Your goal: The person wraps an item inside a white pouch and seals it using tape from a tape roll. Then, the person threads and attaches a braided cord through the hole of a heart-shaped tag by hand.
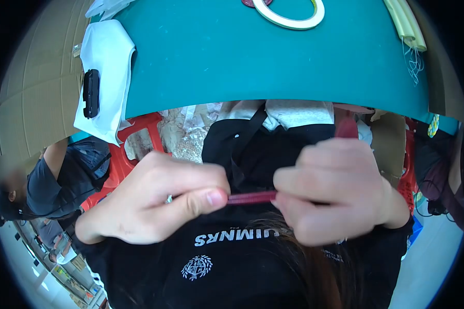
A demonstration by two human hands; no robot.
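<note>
A narrow dark red strip (251, 198) is stretched level between my two hands, in front of my chest. My left hand (157, 201) is closed, pinching one end between thumb and curled fingers. Fingers folded, my right hand (332, 193) grips the other end and is slightly blurred. Above the right hand a wider dark red piece (347, 127) sticks up, also blurred; whether it joins the strip I cannot tell. Both hands are held apart from the table, over my black apron (273, 147).
On the green table (273, 67) lie a tape roll (294, 24), a black case (91, 93) on white sheeting (105, 51), and pale yellow tubes with loose threads (404, 23). Cardboard (41, 77) stands at left. A red stool (148, 131) and other people (62, 175) are nearby.
</note>
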